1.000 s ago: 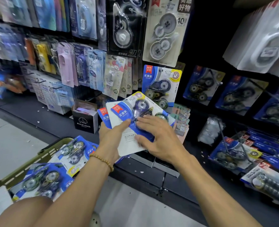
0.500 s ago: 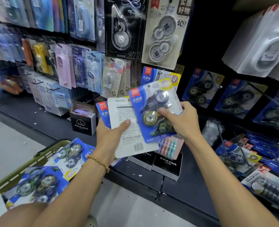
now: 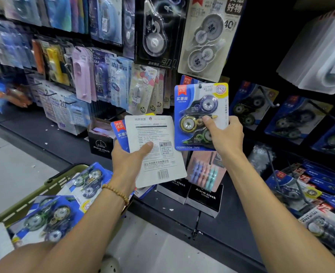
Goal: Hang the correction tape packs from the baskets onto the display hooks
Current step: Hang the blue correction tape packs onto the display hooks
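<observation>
My right hand (image 3: 224, 134) pinches one blue correction tape pack (image 3: 197, 107) by its lower right part and holds it upright against the display, its hang hole at a hook (image 3: 200, 86) where another blue pack (image 3: 187, 79) shows behind. My left hand (image 3: 130, 160) grips a small stack of packs (image 3: 154, 150), the top one showing its white printed back. A green basket (image 3: 50, 184) at lower left holds several more blue packs (image 3: 50, 217).
Other stationery packs hang along the pegboard to the left and above. Black alarm clock boxes (image 3: 204, 196) stand on the dark shelf under my hands. More blue packs (image 3: 292, 119) hang on hooks at right, and others lie piled at lower right (image 3: 308, 188).
My right hand took the top pack off the stack in my left hand and raised it up and right to the hook. My left hand stayed put with the remaining packs.
</observation>
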Demonstrator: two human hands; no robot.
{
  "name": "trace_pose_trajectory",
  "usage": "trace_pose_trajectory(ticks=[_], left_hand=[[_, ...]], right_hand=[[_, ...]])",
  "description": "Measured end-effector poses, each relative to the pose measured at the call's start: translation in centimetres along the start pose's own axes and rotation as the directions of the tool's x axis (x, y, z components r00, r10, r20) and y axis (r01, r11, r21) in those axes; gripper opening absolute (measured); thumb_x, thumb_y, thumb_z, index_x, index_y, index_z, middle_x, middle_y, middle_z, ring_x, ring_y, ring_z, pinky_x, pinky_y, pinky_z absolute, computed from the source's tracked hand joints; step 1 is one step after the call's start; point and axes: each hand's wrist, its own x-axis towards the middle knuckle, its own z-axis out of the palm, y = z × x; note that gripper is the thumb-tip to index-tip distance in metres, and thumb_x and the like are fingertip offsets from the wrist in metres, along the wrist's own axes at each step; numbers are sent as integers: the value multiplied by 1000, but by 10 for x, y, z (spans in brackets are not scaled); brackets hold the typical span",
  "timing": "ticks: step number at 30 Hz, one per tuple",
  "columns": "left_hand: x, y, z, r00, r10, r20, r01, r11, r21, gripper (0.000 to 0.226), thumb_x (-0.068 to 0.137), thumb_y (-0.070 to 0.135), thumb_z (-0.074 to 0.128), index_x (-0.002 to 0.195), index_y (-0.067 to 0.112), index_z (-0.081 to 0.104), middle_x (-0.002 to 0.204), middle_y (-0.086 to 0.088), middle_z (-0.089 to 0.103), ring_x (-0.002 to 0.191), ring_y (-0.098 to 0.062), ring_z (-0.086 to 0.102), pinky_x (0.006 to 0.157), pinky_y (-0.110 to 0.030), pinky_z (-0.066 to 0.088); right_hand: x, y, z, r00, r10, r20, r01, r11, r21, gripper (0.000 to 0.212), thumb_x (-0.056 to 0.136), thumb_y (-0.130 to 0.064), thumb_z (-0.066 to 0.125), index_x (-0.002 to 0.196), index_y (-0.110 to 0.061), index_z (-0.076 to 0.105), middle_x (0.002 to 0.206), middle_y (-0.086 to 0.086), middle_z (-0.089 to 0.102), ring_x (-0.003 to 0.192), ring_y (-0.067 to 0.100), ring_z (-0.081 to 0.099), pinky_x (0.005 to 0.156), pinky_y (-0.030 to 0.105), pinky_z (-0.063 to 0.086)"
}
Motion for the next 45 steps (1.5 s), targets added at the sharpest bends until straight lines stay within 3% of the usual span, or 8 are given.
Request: trace_pose_trajectory(ticks=[17, 20, 23, 30, 33, 37, 40, 45], left_hand=[[6, -7, 4, 995, -51, 91, 54, 998, -39, 38, 83, -1, 78, 115, 14, 64, 105, -4, 78, 94, -28, 75, 84, -51, 61], [0, -9, 13, 992, -54, 113, 62, 995, -72, 34, 81, -2, 79, 108, 14, 65, 102, -5, 78, 92, -27, 76, 80, -48, 62], [-9, -10, 19, 990, -33, 140, 46, 995, -88, 40, 80, -3, 79, 114, 11, 65, 104, -5, 78, 92, -25, 76, 77, -45, 63], [-10, -15, 19, 992, 29, 124, -25, 999, -29, 37, 83, 2, 78, 116, 13, 66, 105, 1, 78, 92, -17, 76, 76, -35, 63], [-5, -18, 12, 996, 63, 67, -65, 997, 28, 26, 90, 4, 73, 108, 22, 67, 98, 8, 75, 85, -7, 73, 77, -28, 60], [-4, -19, 13, 996, 74, 45, -75, 997, 33, 23, 94, 6, 69, 109, 22, 65, 100, 8, 74, 93, -11, 71, 81, -30, 56], [-11, -18, 25, 995, 47, 84, -43, 998, -54, 14, 94, 14, 70, 106, 21, 67, 98, 2, 76, 92, -18, 73, 79, -35, 61], [-15, -12, 26, 997, 47, 62, -38, 990, -136, 13, 89, 18, 75, 100, 15, 70, 93, -4, 77, 85, -22, 74, 76, -39, 62]], right_hand=[[30, 32, 24, 988, 113, -106, -120, 991, -61, 55, 89, -38, 74, 130, -10, 50, 125, 7, 57, 114, 23, 56, 92, 33, 45], [-9, 33, 15, 987, 52, 149, -58, 998, 35, 26, 92, -33, 72, 103, -10, 67, 92, -2, 67, 86, 11, 62, 81, 27, 52], [-42, 33, 12, 880, 20, 474, -62, 995, 74, 12, 89, -28, 77, 91, -16, 73, 78, -17, 74, 74, 2, 70, 62, 18, 53], [-43, 41, 3, 865, 80, 495, -148, 984, 99, 29, 85, -14, 80, 111, -11, 69, 101, -3, 78, 84, 8, 75, 68, 21, 59], [-36, 37, -9, 924, 141, 356, -216, 959, 183, 30, 86, -12, 78, 113, -13, 65, 108, 1, 76, 90, 15, 75, 77, 33, 62], [-39, 22, -13, 965, -229, 127, 241, 966, -91, 31, 97, -17, 62, 126, -26, 66, 112, -15, 69, 99, 9, 67, 80, 28, 58], [-59, 21, 12, 819, -468, 333, 567, 749, -342, 43, 100, -25, 56, 143, -26, 56, 129, -5, 66, 104, 25, 57, 85, 38, 48], [-75, 28, 31, 734, -361, 575, 642, 644, -415, 63, 89, -62, 38, 144, -35, 53, 151, -2, 45, 130, 26, 36, 102, 43, 32]])
